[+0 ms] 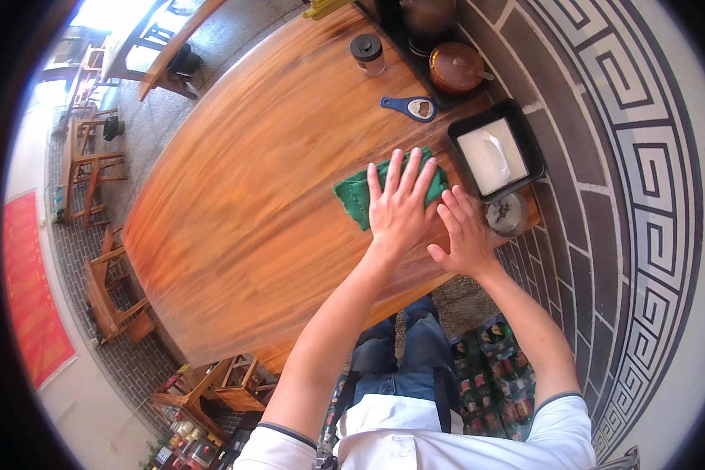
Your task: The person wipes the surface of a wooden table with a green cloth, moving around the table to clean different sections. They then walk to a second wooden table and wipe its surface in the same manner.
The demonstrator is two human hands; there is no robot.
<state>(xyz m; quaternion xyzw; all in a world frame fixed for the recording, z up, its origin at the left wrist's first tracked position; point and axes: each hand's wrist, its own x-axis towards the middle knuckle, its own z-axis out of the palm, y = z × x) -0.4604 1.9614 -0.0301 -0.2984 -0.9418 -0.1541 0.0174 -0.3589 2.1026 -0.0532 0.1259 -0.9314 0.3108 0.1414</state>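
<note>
My left hand (400, 202) lies palm down on a folded green cloth (352, 197), its fingers spread and straight. Beneath them both is the wooden tabletop (241, 235). My right hand (465, 238) is just to the right, open, with its thumb held out and nothing seen in it. Beside its fingers, near the table's right edge, stands a round clear glass dish (507, 215) with dark bits in it. A black holder with white paper tissues (489, 155) sits just beyond. Farther up lies a blue-handled bottle opener (408, 109).
A black-lidded clear jar (368, 56) and a brown lidded pot (457, 67) with a spoon handle stand at the far right. A brick wall (570, 147) borders the table's right side. Shrink-wrapped bottles (493, 376) are stacked below. Wooden chairs (114, 294) stand at left.
</note>
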